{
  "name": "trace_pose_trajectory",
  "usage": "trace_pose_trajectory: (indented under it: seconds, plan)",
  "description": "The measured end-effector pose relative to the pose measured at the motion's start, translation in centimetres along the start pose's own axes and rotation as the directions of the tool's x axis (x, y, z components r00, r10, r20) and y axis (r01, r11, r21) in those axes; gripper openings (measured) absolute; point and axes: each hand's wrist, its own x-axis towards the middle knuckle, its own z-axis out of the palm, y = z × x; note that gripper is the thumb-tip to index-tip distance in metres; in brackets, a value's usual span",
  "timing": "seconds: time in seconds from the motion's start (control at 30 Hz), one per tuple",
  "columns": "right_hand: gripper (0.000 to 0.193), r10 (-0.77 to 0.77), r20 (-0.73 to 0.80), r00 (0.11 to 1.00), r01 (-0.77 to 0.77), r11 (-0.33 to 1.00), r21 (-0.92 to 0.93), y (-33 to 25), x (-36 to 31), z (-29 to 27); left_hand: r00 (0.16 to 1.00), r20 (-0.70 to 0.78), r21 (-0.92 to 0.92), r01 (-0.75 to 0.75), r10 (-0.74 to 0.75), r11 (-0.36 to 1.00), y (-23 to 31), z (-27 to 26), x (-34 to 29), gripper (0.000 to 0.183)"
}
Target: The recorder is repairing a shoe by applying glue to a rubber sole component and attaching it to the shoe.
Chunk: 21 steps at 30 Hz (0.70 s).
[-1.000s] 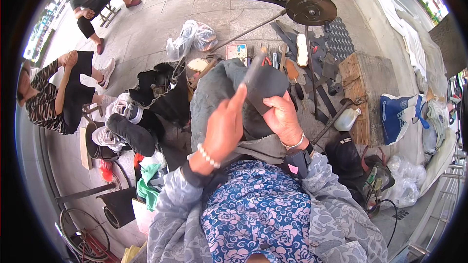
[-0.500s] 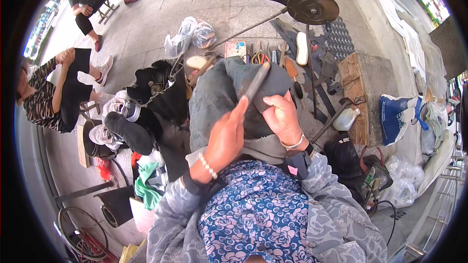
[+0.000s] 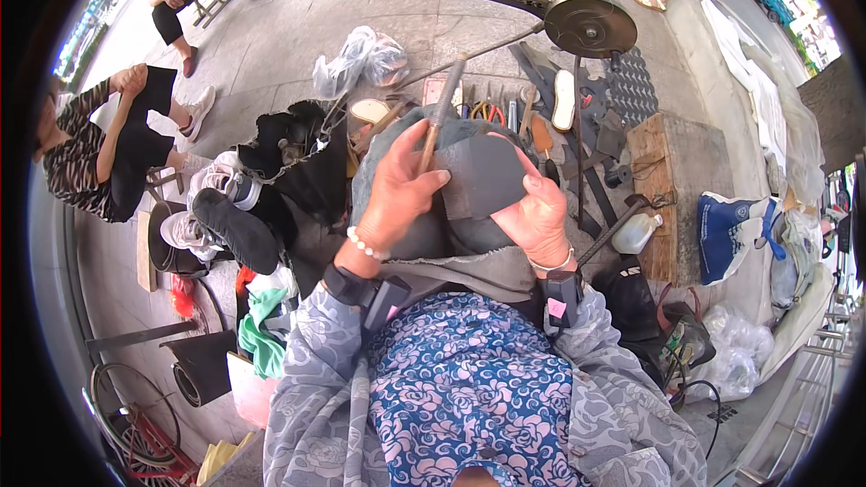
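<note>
My left hand (image 3: 393, 188) is closed around a long, narrow rod-shaped tool that looks like a file (image 3: 442, 106), grey along the shaft and tan near my fingers. Its far end points up and away from me. My right hand (image 3: 538, 209) grips a flat dark grey piece of rubber (image 3: 485, 177) by its right edge. The piece has a rounded right side and straighter edges on the left. My left thumb is at or very near its left edge. Both hands are above my lap, which a grey-green cloth (image 3: 397, 140) covers.
Pliers (image 3: 492, 112) and other hand tools lie beyond my knees, near a pale shoe sole (image 3: 564, 99). A black machine with a wheel (image 3: 591, 25) stands ahead. To the right are a wooden box (image 3: 690, 180) and a hammer (image 3: 618, 227); shoes (image 3: 236, 227) are at left. People sit nearby.
The file has come off the rubber piece's surface and now points upward, left of it. My left hand has shifted left; the rubber piece now faces up more fully in my right hand.
</note>
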Motion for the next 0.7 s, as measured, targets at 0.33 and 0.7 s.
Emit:
trace_pose_trajectory:
  seconds: [0.33, 0.7]
  plan:
    - [0.046, -0.040, -0.122, 0.992, 0.016, 0.982, -0.189, 0.8, 0.5, -1.9, 0.740, 0.333, 0.742, -0.588, 0.584, 0.323, -0.8, -0.5, 1.8, 0.051]
    - [0.053, -0.151, -0.150, 0.977, 0.105, 0.956, -0.275, 1.7, 1.0, -2.0, 0.913, 0.243, 0.884, -0.347, 0.327, 0.313, -0.8, 2.5, -0.4, 0.042]
